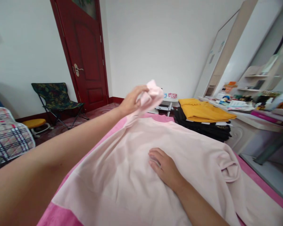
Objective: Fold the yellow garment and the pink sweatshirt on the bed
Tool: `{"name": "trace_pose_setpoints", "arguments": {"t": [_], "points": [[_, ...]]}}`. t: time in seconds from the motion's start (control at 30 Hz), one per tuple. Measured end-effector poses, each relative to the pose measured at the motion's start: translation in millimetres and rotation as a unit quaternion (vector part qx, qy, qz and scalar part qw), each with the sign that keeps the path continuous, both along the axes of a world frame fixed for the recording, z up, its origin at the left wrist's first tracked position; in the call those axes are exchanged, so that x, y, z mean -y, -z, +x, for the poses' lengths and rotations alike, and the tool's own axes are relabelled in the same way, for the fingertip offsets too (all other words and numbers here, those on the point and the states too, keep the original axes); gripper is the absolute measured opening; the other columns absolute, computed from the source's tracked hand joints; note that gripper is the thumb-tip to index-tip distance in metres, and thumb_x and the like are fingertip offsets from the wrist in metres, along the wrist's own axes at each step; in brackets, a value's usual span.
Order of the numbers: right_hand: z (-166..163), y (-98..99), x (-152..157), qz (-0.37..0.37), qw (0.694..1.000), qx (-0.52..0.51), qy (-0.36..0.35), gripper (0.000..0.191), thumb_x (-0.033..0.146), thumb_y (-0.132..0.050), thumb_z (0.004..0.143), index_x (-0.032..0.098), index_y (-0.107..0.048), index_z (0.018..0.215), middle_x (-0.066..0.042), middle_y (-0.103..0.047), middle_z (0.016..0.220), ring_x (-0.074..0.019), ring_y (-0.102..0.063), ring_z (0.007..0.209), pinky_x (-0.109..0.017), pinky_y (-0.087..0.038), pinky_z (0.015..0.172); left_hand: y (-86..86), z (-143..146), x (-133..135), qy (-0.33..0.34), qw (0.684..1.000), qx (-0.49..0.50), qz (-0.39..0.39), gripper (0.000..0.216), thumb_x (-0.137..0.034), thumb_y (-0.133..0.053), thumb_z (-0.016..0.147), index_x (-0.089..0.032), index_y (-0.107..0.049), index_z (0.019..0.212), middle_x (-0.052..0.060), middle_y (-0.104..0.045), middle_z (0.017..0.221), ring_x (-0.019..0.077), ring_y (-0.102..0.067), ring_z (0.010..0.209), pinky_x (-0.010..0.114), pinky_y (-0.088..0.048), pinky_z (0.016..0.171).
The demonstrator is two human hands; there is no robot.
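Gripping a bunched part of the pale pink, long-sleeved fabric garment (106, 157) in the head view, your left hand (131, 101) holds it raised; the rest lies spread over the bright pink cloth (58, 216). Your right hand (166, 168) lies palm down on the garment, fingers loosely curved. On the right, the pale, light-coloured dresser (252, 121) bears assorted bottles (280, 101), their contents too blurred to tell.

Seeing a dark red door (87, 53) at ten o'clock; spotting a camouflage chair (53, 92), a yellow stool (34, 122) and plaid quilted fabric (13, 139) toward nine; finding a bench (248, 118) cluttered with bottles (279, 101) at three.
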State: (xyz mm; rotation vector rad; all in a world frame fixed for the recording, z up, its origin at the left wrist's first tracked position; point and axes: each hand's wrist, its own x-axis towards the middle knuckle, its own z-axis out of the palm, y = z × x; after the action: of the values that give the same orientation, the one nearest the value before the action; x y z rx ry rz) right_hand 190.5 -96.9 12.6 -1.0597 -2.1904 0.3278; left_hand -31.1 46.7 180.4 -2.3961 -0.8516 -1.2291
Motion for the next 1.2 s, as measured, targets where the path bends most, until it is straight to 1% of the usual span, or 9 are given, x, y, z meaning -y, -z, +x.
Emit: {"name": "trace_pose_setpoints", "arguments": {"t": [0.1, 0.17, 0.3, 0.4, 0.6, 0.73, 0.87, 1.03, 1.2], "points": [[-4, -8.8, 11, 0.010, 0.998, 0.037, -0.046, 0.022, 0.023, -0.049, 0.087, 0.022, -0.057, 0.108, -0.005, -0.059, 0.106, -0.0179, -0.055, 0.098, -0.030, -0.044, 0.086, 29.0, 28, 44, 0.128, 0.983, -0.098, -0.086, 0.058, -0.023, -0.044, 0.086, -0.020, -0.027, 0.141, 0.010, -0.034, 0.146, 0.0252, -0.032, 0.133, 0.040, -0.026, 0.109], [-6, -12.0, 16, 0.021, 0.997, 0.051, -0.053, 0.020, 0.023, -0.048, 0.088, 0.022, -0.057, 0.106, -0.005, -0.061, 0.101, -0.0182, -0.056, 0.093, -0.030, -0.045, 0.084, 57.1, 24, 67, 0.127, 0.966, -0.156, -0.161, 0.058, -0.023, -0.048, 0.083, -0.023, -0.033, 0.139, 0.008, -0.029, 0.149, 0.0246, -0.029, 0.135, 0.038, -0.026, 0.110], [-8, -11.0, 18, 0.039, 0.997, 0.054, -0.043, 0.018, 0.022, -0.047, 0.088, 0.021, -0.057, 0.103, -0.005, -0.062, 0.095, -0.0182, -0.057, 0.088, -0.030, -0.046, 0.079, 103.9, -27, 88, -0.042, 0.940, -0.164, -0.295, 0.064, -0.027, -0.057, 0.076, -0.023, -0.037, 0.137, 0.010, -0.035, 0.144, 0.0246, -0.036, 0.131, 0.035, -0.033, 0.106], [-10, -8.2, 15, 0.054, 0.997, 0.046, -0.026, 0.021, 0.017, -0.041, 0.089, 0.022, -0.057, 0.102, -0.005, -0.061, 0.101, -0.0176, -0.058, 0.092, -0.030, -0.045, 0.082, 117.7, -71, 96, -0.191, 0.889, -0.173, -0.379, 0.075, -0.044, -0.062, 0.071, -0.020, -0.037, 0.137, 0.014, -0.048, 0.132, 0.0290, -0.051, 0.116, 0.038, -0.042, 0.095], [-13, -20.2, -21, 0.117, 0.978, 0.115, 0.125, 0.025, 0.012, -0.044, 0.081, 0.022, -0.062, 0.097, -0.007, -0.056, 0.118, -0.0223, -0.052, 0.109, -0.037, -0.038, 0.096, 116.2, -123, 128, -0.281, 0.806, -0.206, -0.478, 0.062, -0.059, -0.063, 0.063, -0.017, -0.060, 0.109, 0.013, -0.065, 0.105, 0.0302, -0.062, 0.093, 0.036, -0.046, 0.080], [-7, -23.8, -60, 0.030, 0.936, 0.164, 0.309, 0.049, 0.034, -0.057, 0.077, 0.016, -0.052, 0.122, -0.017, -0.056, 0.120, -0.0310, -0.054, 0.108, -0.045, -0.041, 0.089, 114.2, -139, 150, -0.173, 0.781, -0.163, -0.577, 0.053, -0.051, -0.067, 0.061, -0.019, -0.063, 0.104, 0.007, -0.068, 0.104, 0.0263, -0.063, 0.092, 0.029, -0.048, 0.078], [4, -10.9, -86, -0.119, 0.917, 0.162, 0.345, 0.044, 0.051, -0.058, 0.073, 0.016, -0.063, 0.100, -0.014, -0.065, 0.094, -0.0300, -0.061, 0.088, -0.040, -0.045, 0.073, 104.4, -137, 166, -0.084, 0.778, -0.103, -0.615, 0.044, -0.036, -0.064, 0.065, -0.022, -0.061, 0.107, -0.001, -0.068, 0.104, 0.0221, -0.063, 0.094, 0.024, -0.048, 0.076], [21, -15.5, -94, -0.132, 0.946, -0.163, 0.246, 0.034, 0.051, -0.056, 0.072, 0.018, -0.058, 0.064, 0.001, -0.056, 0.057, -0.0182, -0.058, 0.062, -0.027, -0.043, 0.055, 78.2, -115, 173, -0.099, 0.806, -0.058, -0.580, 0.030, -0.032, -0.055, 0.071, -0.019, -0.060, 0.097, 0.000, -0.068, 0.094, 0.0205, -0.062, 0.085, 0.023, -0.046, 0.068], [52, -48.5, -95, -0.126, 0.817, -0.533, 0.183, 0.031, 0.040, -0.073, 0.058, 0.016, -0.060, 0.073, 0.005, -0.057, 0.056, -0.0126, -0.054, 0.052, -0.023, -0.045, 0.050, 41.7, -80, 177, -0.077, 0.808, -0.054, -0.581, 0.025, -0.036, -0.053, 0.073, -0.020, -0.058, 0.091, -0.001, -0.065, 0.085, 0.0180, -0.060, 0.078, 0.022, -0.042, 0.063]]}}
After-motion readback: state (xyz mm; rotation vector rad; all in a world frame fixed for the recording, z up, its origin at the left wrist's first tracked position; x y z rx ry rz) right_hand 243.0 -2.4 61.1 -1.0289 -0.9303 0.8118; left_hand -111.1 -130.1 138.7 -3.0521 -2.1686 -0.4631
